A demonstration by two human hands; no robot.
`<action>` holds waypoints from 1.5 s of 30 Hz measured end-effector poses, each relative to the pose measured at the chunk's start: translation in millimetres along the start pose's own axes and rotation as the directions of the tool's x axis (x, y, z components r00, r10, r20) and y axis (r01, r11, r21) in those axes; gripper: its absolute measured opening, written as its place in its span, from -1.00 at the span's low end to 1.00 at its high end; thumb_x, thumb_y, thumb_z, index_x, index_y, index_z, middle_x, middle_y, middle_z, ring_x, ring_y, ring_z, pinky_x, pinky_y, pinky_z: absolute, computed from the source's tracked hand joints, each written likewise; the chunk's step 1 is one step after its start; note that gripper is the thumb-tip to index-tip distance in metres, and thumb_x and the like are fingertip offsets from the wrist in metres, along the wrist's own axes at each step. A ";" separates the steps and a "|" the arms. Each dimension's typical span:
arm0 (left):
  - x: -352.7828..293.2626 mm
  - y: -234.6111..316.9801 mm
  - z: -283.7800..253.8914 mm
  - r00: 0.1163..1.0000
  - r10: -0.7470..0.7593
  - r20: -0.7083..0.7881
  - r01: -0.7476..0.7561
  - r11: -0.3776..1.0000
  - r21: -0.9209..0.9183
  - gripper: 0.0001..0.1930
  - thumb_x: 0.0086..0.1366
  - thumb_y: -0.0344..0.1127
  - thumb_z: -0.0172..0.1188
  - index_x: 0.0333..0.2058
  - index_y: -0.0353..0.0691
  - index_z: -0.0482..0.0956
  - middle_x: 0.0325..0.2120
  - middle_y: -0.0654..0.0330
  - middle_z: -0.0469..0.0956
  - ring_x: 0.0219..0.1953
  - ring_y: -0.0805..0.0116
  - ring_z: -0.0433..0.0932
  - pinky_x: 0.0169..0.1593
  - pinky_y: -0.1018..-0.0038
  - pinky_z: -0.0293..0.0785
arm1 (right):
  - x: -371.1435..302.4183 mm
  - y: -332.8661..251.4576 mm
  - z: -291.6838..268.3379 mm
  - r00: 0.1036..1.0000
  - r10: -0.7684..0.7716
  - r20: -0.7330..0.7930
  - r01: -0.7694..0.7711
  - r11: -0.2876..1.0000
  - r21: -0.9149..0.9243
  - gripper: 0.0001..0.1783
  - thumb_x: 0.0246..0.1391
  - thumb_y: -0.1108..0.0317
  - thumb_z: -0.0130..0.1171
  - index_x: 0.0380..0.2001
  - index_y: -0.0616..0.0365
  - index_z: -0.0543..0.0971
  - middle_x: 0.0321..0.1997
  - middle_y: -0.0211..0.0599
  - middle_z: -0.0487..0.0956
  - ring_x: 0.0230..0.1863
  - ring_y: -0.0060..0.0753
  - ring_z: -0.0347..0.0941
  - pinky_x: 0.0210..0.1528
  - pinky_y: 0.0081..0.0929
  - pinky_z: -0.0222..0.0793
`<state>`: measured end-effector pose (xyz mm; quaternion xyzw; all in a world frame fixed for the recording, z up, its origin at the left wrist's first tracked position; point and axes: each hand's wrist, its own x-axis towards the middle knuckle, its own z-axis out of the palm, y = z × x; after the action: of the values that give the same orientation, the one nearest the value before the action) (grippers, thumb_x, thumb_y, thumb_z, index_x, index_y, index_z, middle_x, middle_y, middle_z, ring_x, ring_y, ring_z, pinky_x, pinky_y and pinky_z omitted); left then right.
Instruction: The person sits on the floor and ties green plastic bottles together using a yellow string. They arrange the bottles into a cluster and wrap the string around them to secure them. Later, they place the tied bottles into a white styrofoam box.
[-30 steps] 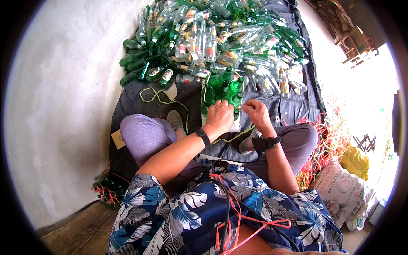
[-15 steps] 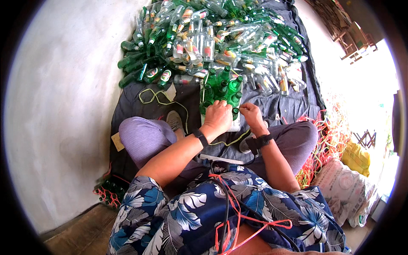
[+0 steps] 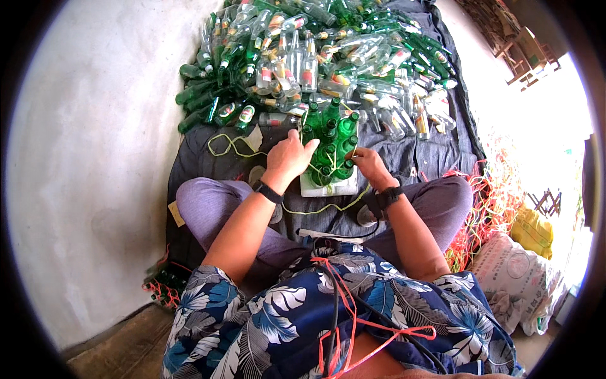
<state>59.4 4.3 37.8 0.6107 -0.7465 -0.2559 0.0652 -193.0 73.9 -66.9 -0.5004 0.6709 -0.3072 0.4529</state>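
Note:
Several green glass bottles (image 3: 329,131) stand upright in a tight group on a white block (image 3: 341,188) between my legs. A thin yellow-green strap (image 3: 323,210) runs around and across the group, with loose lengths lying on the dark sheet. My left hand (image 3: 289,156) is at the group's left side, thumb and fingers apart, holding nothing that I can see. At the right side, the fingers of my right hand (image 3: 371,165) are pinched on the strap against the near right bottle. The fingertips are partly hidden.
A large heap of green and clear bottles (image 3: 309,57) lies beyond the group on a dark sheet (image 3: 435,155). A white wall (image 3: 95,158) rises at the left. Tangled red and yellow straps (image 3: 492,196), a yellow sack (image 3: 531,232) and a white sack (image 3: 511,271) lie at the right.
My left hand has moved from the near bottles to the left of the group, and its fingers have spread. My right hand has stayed close to the right side.

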 end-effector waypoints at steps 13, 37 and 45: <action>28.2 -20.8 39.8 0.987 0.062 0.151 -0.030 0.978 -0.204 -0.58 0.37 -0.11 0.10 -0.10 -0.45 0.49 -0.42 -0.21 0.67 -0.29 -0.20 0.69 -0.13 0.02 0.60 | -31.5 -9.8 17.0 0.988 -0.127 0.083 0.126 0.992 0.018 -0.65 0.14 0.44 0.07 -0.09 0.26 0.73 -0.29 -0.18 0.70 -0.22 -0.42 0.58 -0.11 -0.43 0.47; -38.9 46.7 59.7 0.761 0.648 0.018 -0.636 0.740 0.221 -0.89 0.16 -0.37 0.17 -0.44 -0.26 0.63 -0.42 -0.01 0.64 -0.23 0.02 0.65 -0.11 0.15 0.58 | -53.2 -17.2 30.6 0.993 -0.031 -0.112 0.002 0.968 -0.250 -0.69 0.16 0.20 0.11 -0.27 0.16 0.73 -0.24 0.14 0.68 -0.13 0.23 0.64 -0.05 -0.04 0.55; -37.7 42.4 68.5 0.771 0.635 0.056 -0.629 0.744 0.224 -0.86 0.21 -0.34 0.12 -0.45 -0.20 0.62 -0.44 0.07 0.66 -0.20 0.07 0.66 -0.13 0.16 0.51 | -60.0 -7.4 18.6 0.997 -0.073 -0.029 0.063 0.967 -0.247 -0.66 0.19 0.13 0.12 -0.25 0.16 0.71 -0.22 0.13 0.68 -0.12 0.22 0.63 -0.07 -0.02 0.53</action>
<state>3.3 65.8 6.5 0.3283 -0.9325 -0.1234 0.0859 -167.8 129.3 -49.9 -0.5695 0.6948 -0.2465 0.3636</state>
